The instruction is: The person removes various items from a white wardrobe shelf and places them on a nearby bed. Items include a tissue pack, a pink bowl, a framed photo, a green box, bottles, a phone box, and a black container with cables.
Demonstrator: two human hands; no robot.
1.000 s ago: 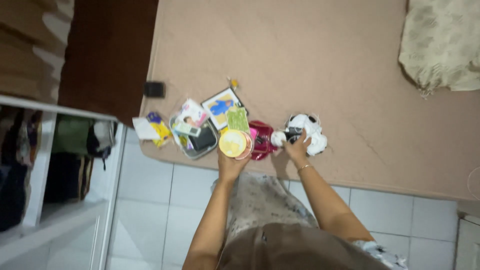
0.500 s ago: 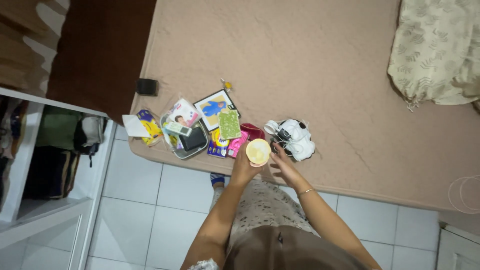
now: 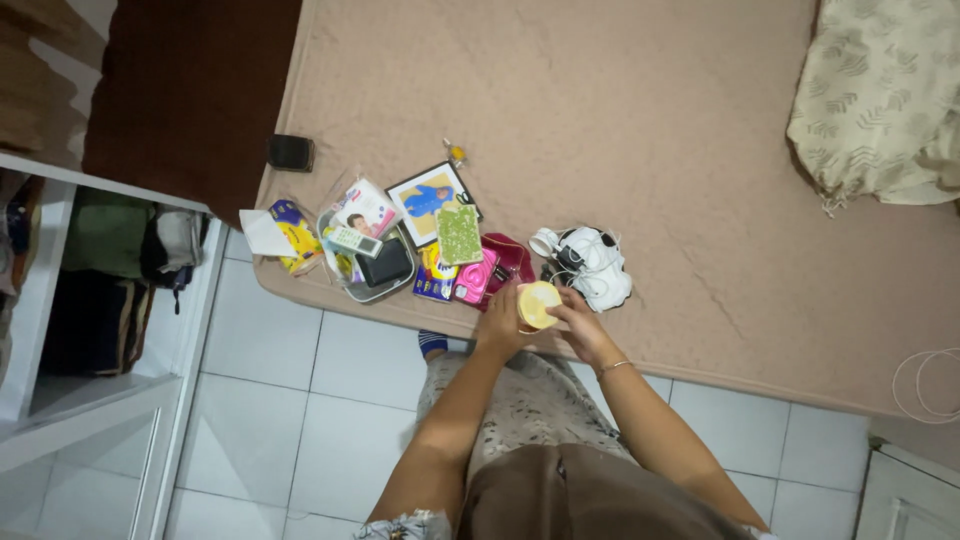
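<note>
I stand at the edge of a bed with a tan sheet [image 3: 620, 110]. My left hand [image 3: 498, 328] holds a small round container with a pale yellow lid [image 3: 536, 304]. My right hand [image 3: 580, 325] touches the same container from the right, its fingers on the lid's rim. Just beyond my hands lies a tangle of white cables and chargers [image 3: 590, 264]. To the left sit a red pouch [image 3: 507, 262], a pink item [image 3: 473, 282] and a green patterned card [image 3: 459, 233].
A framed picture [image 3: 428, 200], a grey tray with a black wallet [image 3: 383, 267], packets and a yellow wrapper [image 3: 293, 235] crowd the bed's corner. A black box [image 3: 290, 152] lies farther back. A patterned pillow [image 3: 885, 100] is at top right, an open wardrobe [image 3: 90, 290] at left.
My left hand lifted the yellow-lidded container away from the pile and toward me. My right hand left the white cables and came onto the container.
</note>
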